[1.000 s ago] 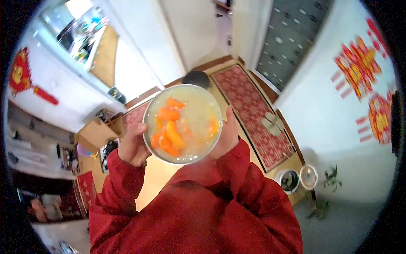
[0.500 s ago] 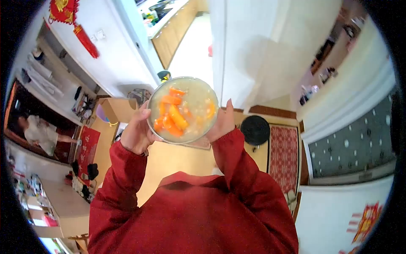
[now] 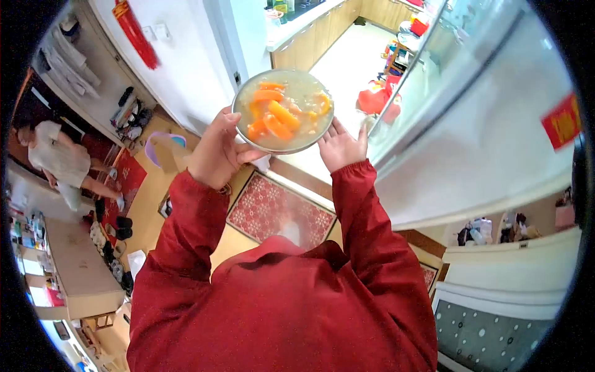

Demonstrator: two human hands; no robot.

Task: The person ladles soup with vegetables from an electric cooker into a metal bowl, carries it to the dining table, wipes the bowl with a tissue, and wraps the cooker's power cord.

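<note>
A round bowl of soup [image 3: 304, 127] with orange carrot pieces in pale broth is held out in front of my chest, slightly tilted in view. My left hand [image 3: 218, 152] grips its left side, thumb at the rim and fingers curled beneath. At the lower right side, my right hand [image 3: 344, 147] supports the bowl with its fingertips, which are partly hidden by it; the palm is turned up and the thumb stands apart. Red sleeves cover both my arms.
Ahead, a doorway opens onto a kitchen floor [image 3: 338, 74] beside wooden cabinets [image 3: 316, 40]. A patterned red mat [image 3: 279, 208] lies before the threshold. A glass door [image 3: 427, 80] stands at right. On the left are a person [image 3: 62, 155], shoes [image 3: 124, 228] and a purple basin [image 3: 152, 152].
My view has turned right and come closer to the kitchen doorway. The bowl sits slightly higher and further right in view. My right hand's fingers show more at the bowl's edge.
</note>
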